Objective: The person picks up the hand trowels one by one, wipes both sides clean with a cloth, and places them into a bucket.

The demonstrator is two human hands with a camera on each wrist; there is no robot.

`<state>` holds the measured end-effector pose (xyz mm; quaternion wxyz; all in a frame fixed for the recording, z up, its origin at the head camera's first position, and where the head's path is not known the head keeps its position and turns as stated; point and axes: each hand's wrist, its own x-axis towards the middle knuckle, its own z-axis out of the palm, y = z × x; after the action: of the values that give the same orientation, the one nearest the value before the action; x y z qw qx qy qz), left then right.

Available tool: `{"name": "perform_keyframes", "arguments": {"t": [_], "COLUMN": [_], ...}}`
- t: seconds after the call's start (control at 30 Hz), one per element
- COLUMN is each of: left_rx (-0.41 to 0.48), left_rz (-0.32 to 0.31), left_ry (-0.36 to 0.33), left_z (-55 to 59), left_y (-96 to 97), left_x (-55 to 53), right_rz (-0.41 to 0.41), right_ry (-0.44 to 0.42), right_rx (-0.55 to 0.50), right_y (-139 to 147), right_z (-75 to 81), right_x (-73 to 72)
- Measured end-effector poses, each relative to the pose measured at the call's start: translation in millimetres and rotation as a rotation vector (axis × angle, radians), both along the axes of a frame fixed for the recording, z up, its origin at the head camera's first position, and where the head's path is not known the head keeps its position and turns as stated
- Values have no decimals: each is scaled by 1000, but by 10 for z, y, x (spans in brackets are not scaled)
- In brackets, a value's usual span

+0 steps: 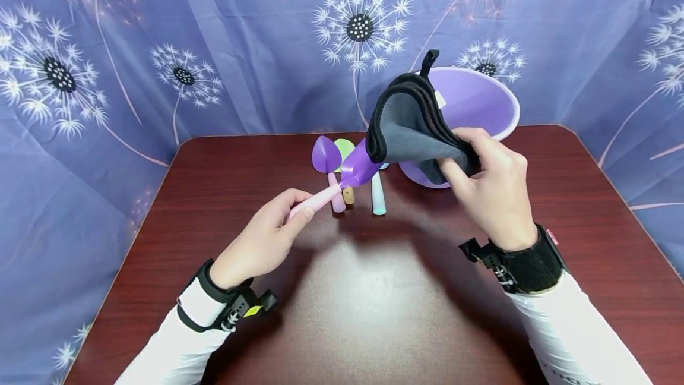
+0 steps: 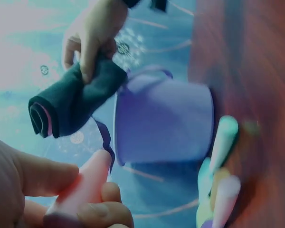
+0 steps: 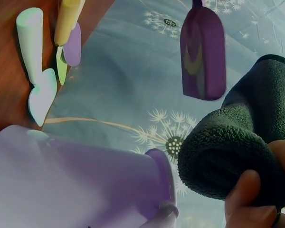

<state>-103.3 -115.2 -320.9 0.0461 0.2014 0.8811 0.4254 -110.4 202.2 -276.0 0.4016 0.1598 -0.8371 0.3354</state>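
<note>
My left hand [image 1: 267, 236] grips the pink handle of a toy scoop [image 1: 360, 165] with a purple blade, raised over the table. My right hand [image 1: 491, 189] pinches a folded dark grey cloth [image 1: 417, 129] with black edging and a small loop. In the head view the cloth overlaps the scoop's blade; the right wrist view shows the purple scoop [image 3: 204, 57] apart from the cloth [image 3: 232, 147]. Behind the right hand, a purple bucket [image 1: 478, 97] stands upright at the table's back, partly covered by cloth and hand.
Several small garden toys lie near the table's back edge: a purple shovel [image 1: 326, 155] with a pink handle, a green-headed one [image 1: 345, 147], and one with a pale blue-green handle [image 1: 378, 195]. A blue dandelion-print curtain [image 1: 267, 46] hangs behind the dark red table [image 1: 214, 177].
</note>
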Motion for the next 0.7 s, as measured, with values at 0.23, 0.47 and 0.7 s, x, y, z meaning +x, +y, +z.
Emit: {"name": "perform_keyframes", "arguments": {"t": [0.23, 0.47, 0.7], "left_rx": [83, 163, 246], "left_rz": [-47, -145, -165], "left_ry": [-156, -234, -316], "left_z": [13, -21, -31], "left_y": [69, 100, 120], "left_x": [27, 42, 47], "right_rz": [42, 96, 178], "right_ry": [6, 11, 5], "right_rx": [32, 85, 128], "right_y": [42, 42, -55], "right_z": [-173, -316, -413], "right_x": [-88, -148, -121]}}
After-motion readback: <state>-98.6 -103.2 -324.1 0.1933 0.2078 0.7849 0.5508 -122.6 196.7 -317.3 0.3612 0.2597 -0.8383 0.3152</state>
